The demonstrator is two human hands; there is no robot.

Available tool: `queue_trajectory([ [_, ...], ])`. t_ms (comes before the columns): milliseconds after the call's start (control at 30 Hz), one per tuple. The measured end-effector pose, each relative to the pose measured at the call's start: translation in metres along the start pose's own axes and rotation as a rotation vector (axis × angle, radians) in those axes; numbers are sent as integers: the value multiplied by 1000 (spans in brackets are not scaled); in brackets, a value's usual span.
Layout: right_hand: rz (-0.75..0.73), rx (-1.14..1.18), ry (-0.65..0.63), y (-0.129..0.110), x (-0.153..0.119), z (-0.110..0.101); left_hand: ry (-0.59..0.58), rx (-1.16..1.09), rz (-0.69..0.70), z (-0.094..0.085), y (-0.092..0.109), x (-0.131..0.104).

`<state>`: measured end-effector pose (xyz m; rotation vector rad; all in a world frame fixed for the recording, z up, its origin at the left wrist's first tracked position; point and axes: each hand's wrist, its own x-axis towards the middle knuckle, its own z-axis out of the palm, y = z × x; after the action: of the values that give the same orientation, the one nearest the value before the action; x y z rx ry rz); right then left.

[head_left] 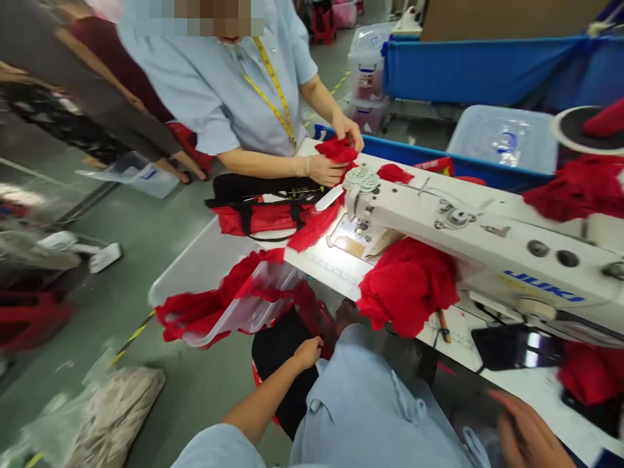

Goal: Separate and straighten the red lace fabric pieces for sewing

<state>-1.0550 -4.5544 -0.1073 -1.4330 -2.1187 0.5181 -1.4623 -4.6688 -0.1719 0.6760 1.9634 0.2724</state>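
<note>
My left hand [308, 353] rests low by my lap at the black seat [277, 364], its fingers curled; whatever they may hold is hidden. At the lower right, my right hand [529, 432] is blurred near the white table's edge, below a black phone or tablet [517, 348]. A white sewing machine [439, 214] stands on the table, its lamp lighting the needle plate. Red fabric [409, 286] is bunched in front of the machine. Across the table, another person's hands [329, 169] hold a piece of red cloth [337, 149].
A translucent bin [190, 260] with red fabric over its rim stands at the left of the table. A red bag [263, 220] lies beside the machine. Behind are a lidded clear box [504, 140] and blue cloth troughs [478, 71]. Other people stand at the upper left.
</note>
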Motion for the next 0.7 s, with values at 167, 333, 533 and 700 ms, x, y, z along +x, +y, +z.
queue_trajectory([
  [167, 123, -28, -69, -43, 68, 11, 16, 118, 123, -46, 41, 17],
  [333, 147, 6, -155, -63, 100, 33, 129, 64, 244, -91, 81, 6],
  [533, 136, -22, -167, -61, 98, 49, 290, -28, 355, -128, 129, 5],
  [700, 107, -1, -140, -53, 89, 46, 379, -16, 433, -134, 144, 4],
])
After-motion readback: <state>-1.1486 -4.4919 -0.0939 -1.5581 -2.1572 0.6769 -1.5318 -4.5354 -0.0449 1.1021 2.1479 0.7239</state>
